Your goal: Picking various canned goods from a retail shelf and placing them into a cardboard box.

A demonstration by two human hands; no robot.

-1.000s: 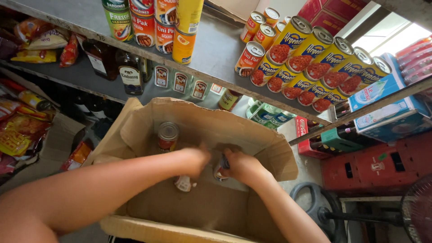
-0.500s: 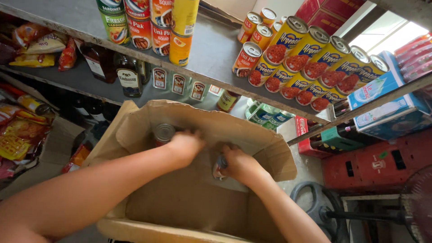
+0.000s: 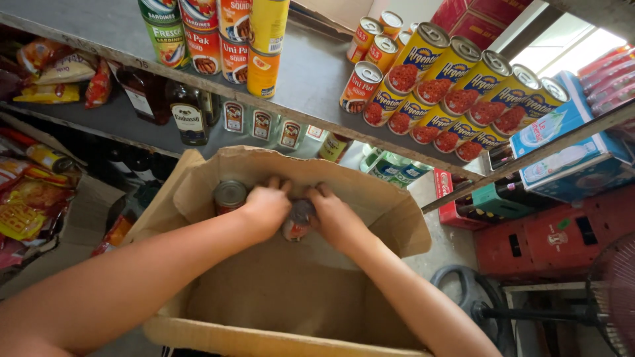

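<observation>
1. Inside the open cardboard box (image 3: 284, 291), seen from the head camera, both hands now sit together at the far wall; a second ago they were lower in the box and a little apart.
2. The left hand (image 3: 266, 208) has closed in beside the right hand (image 3: 336, 218), and the two are curled around one small can (image 3: 297, 221), pinching it between them. Its grey lid and a red band of label show in the gap.
3. A second can (image 3: 229, 196) stands upright just left of the left hand, near the box's back corner; it has not moved between frames.
4. Judged from this, the held can is being set down next to the standing one, so a row along the back wall looks to be forming.
5. Above the box, the metal shelf (image 3: 311, 79) carries rows of yellow cans (image 3: 456, 76), well apart from the hands.
</observation>
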